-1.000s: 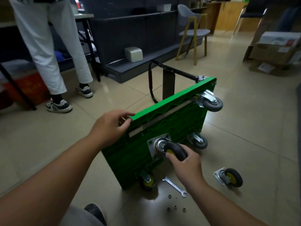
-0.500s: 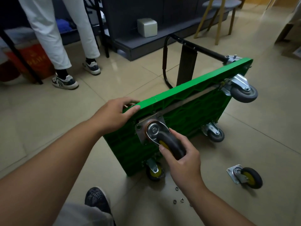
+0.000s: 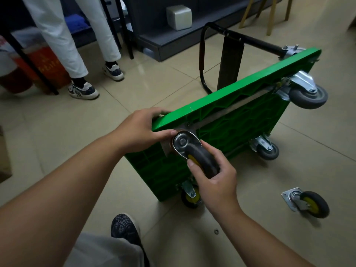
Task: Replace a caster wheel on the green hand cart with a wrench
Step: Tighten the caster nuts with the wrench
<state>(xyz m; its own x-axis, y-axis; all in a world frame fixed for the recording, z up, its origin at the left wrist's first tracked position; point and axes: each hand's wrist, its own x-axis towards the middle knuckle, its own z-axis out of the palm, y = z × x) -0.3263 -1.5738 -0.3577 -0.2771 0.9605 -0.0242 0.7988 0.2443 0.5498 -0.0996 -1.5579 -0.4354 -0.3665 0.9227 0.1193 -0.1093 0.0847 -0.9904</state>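
While right hand (image 3: 213,182) grips rubber caster (image 3: 204,159) | green cart (image 3: 240,128): ribbed plastic

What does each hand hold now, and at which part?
The left hand grips the green hand cart at its near upper corner. The right hand grips the caster wheel by its black tyre.

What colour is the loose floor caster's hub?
Yellow; the loose caster shows best in the head view.

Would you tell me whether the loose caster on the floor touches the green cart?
No, the loose caster sits well apart from the green cart, off to its right.
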